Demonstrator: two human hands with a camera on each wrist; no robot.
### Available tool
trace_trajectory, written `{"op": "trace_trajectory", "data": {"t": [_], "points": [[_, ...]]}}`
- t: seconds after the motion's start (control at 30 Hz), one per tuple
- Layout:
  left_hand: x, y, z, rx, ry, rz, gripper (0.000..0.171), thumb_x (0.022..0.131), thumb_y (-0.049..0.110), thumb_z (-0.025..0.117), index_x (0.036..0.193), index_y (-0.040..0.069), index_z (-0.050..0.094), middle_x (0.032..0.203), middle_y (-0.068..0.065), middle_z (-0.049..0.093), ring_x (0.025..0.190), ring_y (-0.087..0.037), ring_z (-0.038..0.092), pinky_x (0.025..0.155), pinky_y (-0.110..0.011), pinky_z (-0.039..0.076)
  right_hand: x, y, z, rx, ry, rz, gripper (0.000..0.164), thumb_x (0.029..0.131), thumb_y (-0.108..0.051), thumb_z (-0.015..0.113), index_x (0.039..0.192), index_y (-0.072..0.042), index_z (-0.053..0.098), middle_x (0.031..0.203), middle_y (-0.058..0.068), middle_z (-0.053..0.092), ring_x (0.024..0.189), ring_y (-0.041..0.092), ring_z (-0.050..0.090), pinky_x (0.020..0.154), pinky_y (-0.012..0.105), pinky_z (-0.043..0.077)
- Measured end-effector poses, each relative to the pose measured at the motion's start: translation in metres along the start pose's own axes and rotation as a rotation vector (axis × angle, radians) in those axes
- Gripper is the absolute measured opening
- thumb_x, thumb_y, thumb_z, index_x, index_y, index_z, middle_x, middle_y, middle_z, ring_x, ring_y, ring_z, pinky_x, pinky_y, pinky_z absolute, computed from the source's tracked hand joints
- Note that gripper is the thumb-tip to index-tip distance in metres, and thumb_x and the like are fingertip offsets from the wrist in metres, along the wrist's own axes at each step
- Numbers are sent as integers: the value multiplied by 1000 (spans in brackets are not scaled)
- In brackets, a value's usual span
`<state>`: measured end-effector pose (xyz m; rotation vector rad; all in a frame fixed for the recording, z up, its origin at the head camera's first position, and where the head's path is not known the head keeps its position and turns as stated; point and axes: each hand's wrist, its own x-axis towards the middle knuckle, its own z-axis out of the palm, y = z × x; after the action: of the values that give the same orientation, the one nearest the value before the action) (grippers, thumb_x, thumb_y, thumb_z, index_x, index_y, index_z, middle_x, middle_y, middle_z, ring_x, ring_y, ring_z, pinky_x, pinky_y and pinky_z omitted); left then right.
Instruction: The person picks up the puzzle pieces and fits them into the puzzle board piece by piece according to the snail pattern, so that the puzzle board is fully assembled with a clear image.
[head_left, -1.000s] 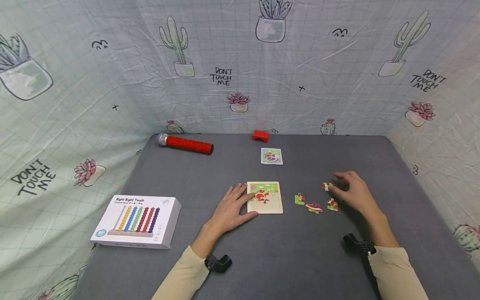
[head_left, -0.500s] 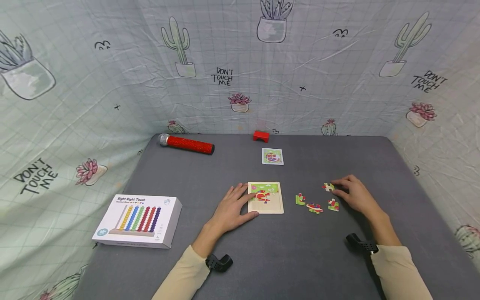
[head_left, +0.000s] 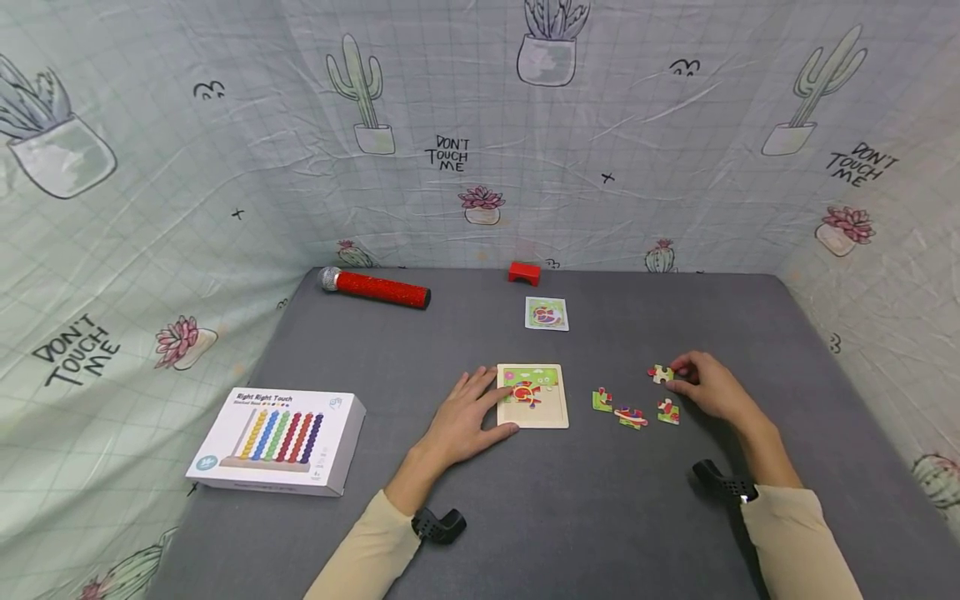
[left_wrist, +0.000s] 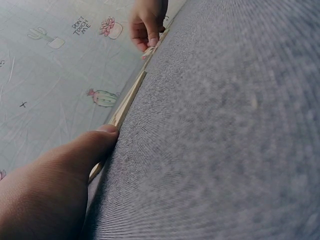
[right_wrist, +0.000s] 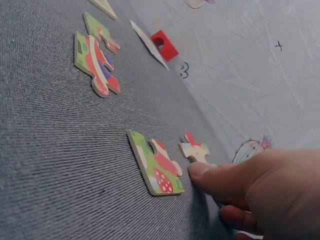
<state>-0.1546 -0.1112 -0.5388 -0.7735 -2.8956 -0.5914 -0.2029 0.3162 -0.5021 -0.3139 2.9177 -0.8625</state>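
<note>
My left hand [head_left: 467, 417] lies with spread fingers at the left side of a wooden puzzle board [head_left: 551, 408], its thumb [left_wrist: 102, 137] against the near edge. Part of the board shows a green and red picture; its lower and right areas are bare wood. To the right, my right hand [head_left: 712, 387] pinches a white, red and green puzzle piece [head_left: 661, 374] between thumb [right_wrist: 205, 172] and fingers. Several loose pieces lie between the board and that hand: a green and red one [head_left: 602, 400], a long striped one [head_left: 631, 417] and one with a dotted red patch [right_wrist: 162, 180].
Behind the board lies a small picture card [head_left: 547, 314], with a red arch block [head_left: 524, 273] beyond it. A red microphone [head_left: 382, 289] lies at the back left. A white bead toy box [head_left: 277, 442] sits left on the grey table [head_left: 570, 517]. Cactus-print cloth [head_left: 615, 125] hangs behind.
My right hand's fingers have come together on the puzzle piece, which has turned and shifted slightly. My left hand has stayed at the board.
</note>
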Motion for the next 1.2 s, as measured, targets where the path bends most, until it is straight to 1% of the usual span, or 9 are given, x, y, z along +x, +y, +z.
{"op": "trace_trajectory", "data": {"t": [0.07, 0.17, 0.23, 0.3, 0.47, 0.67, 0.8, 1.07, 1.2], "points": [[0, 0, 0, 4, -8, -7, 65, 92, 59, 62, 144, 21, 56, 160, -11, 39, 152, -29, 31, 127, -49, 22, -1, 2, 1, 21, 15, 14, 32, 94, -16, 70, 115, 6, 58, 104, 21, 61, 90, 26, 58, 76, 38, 49], [0, 0, 0, 8, -17, -17, 66, 91, 59, 62, 145, 21, 55, 161, -11, 39, 153, -28, 30, 128, -48, 21, -4, 4, 2, 56, 52, 30, 30, 95, -19, 70, 111, 3, 58, 98, 16, 63, 83, 16, 57, 70, 27, 46], [0, 0, 0, 5, -19, -19, 66, 91, 59, 62, 144, 21, 55, 161, -11, 39, 153, -29, 29, 128, -48, 21, -6, 5, 3, 81, 71, 35, 28, 95, -20, 69, 109, 1, 58, 95, 14, 64, 79, 11, 55, 66, 23, 45], [-1, 0, 0, 0, -17, -17, 65, 91, 59, 62, 144, 21, 55, 160, -11, 39, 153, -29, 30, 128, -48, 21, -7, 5, 2, 99, 81, 44, 27, 96, -22, 68, 108, 0, 58, 94, 13, 64, 76, 7, 54, 64, 22, 45], [-1, 1, -1, -7, -15, -14, 65, 91, 58, 63, 144, 21, 55, 160, -11, 39, 153, -29, 30, 127, -48, 21, -8, 1, 4, 106, 103, 44, 26, 97, -23, 68, 109, -1, 60, 96, 13, 66, 77, 1, 54, 65, 19, 45], [-1, 1, -1, -2, -25, -22, 65, 92, 59, 61, 145, 23, 55, 161, -9, 38, 153, -27, 29, 128, -47, 20, -8, -14, 6, 110, 156, -22, 22, 96, -19, 68, 108, -1, 64, 96, 14, 68, 76, -8, 54, 63, 19, 47], [-1, 1, -1, 5, -28, -22, 66, 92, 60, 61, 146, 23, 54, 162, -9, 37, 154, -27, 28, 128, -46, 20, -6, -26, 7, 95, 163, -39, 20, 97, -19, 67, 108, -3, 64, 96, 13, 69, 76, -6, 54, 63, 21, 47], [0, 2, -1, -4, -26, -26, 66, 91, 60, 62, 146, 23, 54, 162, -8, 37, 154, -26, 28, 129, -45, 19, -3, -46, 11, 80, 154, -69, 18, 96, -17, 67, 109, -4, 64, 97, 12, 70, 80, 11, 61, 66, 23, 50], [1, 1, -1, 1, -28, -26, 67, 91, 61, 61, 146, 23, 54, 162, -8, 37, 154, -26, 27, 129, -46, 19, -2, -56, 15, 93, 134, -85, 17, 96, -17, 68, 109, -6, 64, 98, 10, 70, 82, 13, 62, 67, 22, 51]]}}
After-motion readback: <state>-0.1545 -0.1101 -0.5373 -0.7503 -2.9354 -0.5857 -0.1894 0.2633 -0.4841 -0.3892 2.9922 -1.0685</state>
